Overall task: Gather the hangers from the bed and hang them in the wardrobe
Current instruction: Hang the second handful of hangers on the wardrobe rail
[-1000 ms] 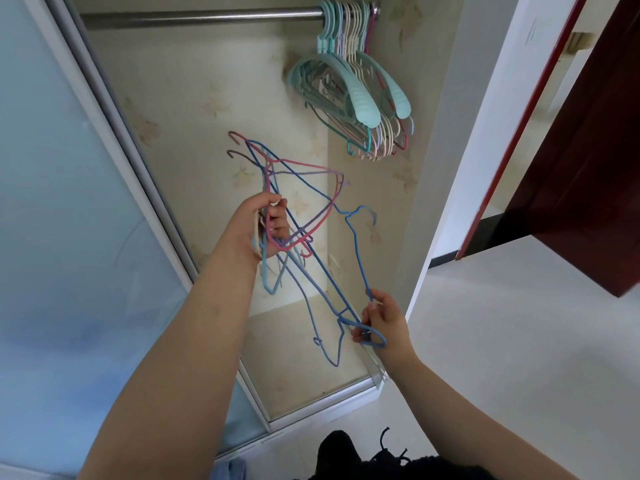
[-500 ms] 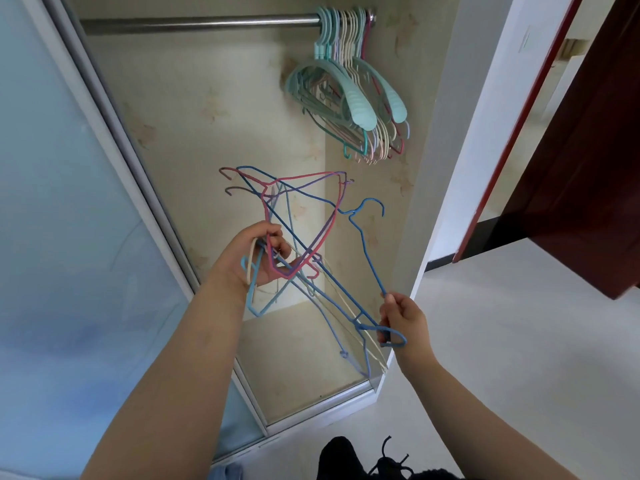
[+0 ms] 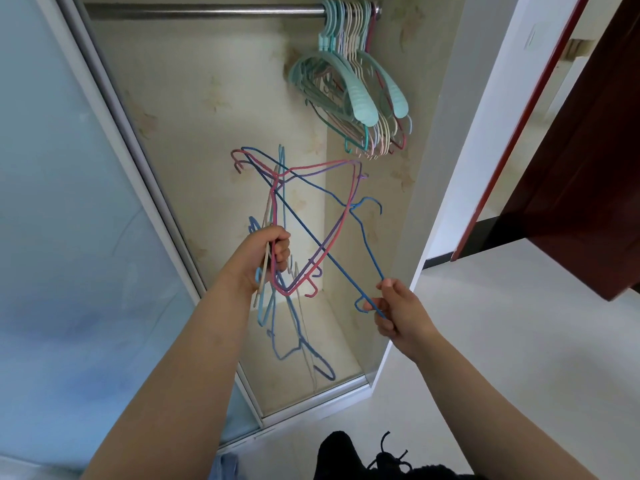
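Observation:
My left hand [image 3: 264, 259] grips a tangled bunch of thin wire hangers [image 3: 313, 216] in pink, purple, blue and cream, held up inside the open wardrobe. My right hand [image 3: 398, 311] pinches the lower corner of one blue wire hanger [image 3: 367, 251], whose hook points up and which still crosses the bunch. High above, a metal rail [image 3: 207, 10] carries several teal, cream and pink hangers [image 3: 353, 91] packed at its right end.
A frosted sliding door [image 3: 62, 220] with its metal frame stands to the left. The wardrobe's white side wall [image 3: 450, 168] is at the right, a dark red door [image 3: 588, 150] beyond it. A black shoe [image 3: 346, 459] shows on the pale floor below.
Both hands have sunk lower in view. My right hand has drawn the blue hanger out to the right, away from the bunch, which has tilted.

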A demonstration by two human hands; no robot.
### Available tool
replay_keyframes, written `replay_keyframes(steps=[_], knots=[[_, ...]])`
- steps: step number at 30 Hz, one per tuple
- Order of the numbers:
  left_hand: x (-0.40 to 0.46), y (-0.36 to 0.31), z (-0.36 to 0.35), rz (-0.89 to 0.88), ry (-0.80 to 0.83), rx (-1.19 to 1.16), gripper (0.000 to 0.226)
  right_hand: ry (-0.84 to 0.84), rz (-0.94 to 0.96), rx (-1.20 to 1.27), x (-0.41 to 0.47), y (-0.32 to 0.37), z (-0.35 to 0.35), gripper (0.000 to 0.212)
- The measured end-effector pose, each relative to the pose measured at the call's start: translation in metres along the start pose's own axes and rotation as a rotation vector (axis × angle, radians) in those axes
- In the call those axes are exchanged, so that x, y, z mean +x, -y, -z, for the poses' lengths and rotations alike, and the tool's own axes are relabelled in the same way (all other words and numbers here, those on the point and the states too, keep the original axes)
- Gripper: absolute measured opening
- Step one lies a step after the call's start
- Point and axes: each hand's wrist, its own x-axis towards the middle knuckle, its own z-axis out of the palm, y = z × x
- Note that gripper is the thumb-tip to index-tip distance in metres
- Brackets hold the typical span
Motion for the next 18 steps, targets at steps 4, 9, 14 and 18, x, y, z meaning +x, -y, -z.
replay_keyframes(steps=[4, 9, 14, 18], knots=[[-0.001, -0.005, 0.008, 0.025, 0.048, -0.123, 0.041, -0.068, 0.028, -0.029, 0.008, -0.003, 0.028, 0.025], [0.001, 0.004, 0.019, 0.081, 0.009, -0.276, 0.04, -0.145, -0.011, 0.116, 0.012, -0.019, 0.062, 0.026], [0.004, 0.017, 0.023, 0.018, -0.136, -0.376, 0.025, -0.253, -0.051, 0.092, 0.011, -0.052, 0.09, 0.023], [0.005, 0.016, 0.027, -0.048, -0.192, -0.459, 0.019, -0.349, -0.147, 0.062, 0.003, -0.081, 0.125, 0.025]])
